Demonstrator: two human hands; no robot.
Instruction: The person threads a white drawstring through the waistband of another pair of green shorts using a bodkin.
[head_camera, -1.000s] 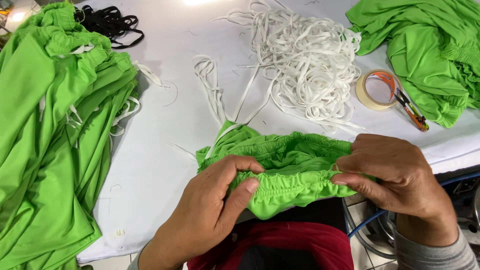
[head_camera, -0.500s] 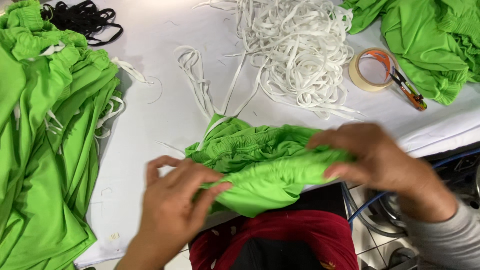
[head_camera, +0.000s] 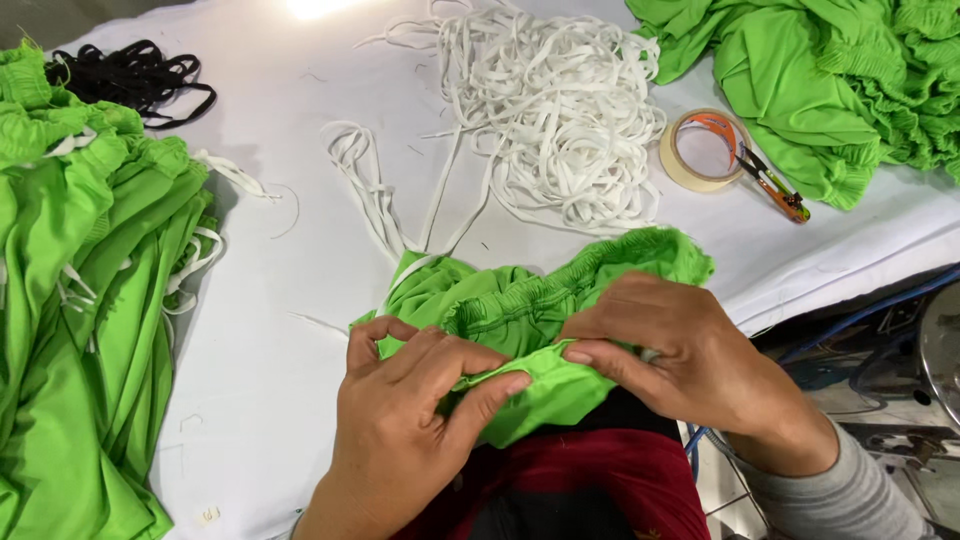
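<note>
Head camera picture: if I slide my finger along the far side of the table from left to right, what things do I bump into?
Black cords → tangle of white cords → roll of tape → small orange snips → heap of green cloth.

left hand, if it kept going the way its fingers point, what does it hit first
The left hand points up and to the right, so it would probably meet the right hand's fingertips first, across the bunched green garment both hands pinch; the gap looks tiny.
</note>
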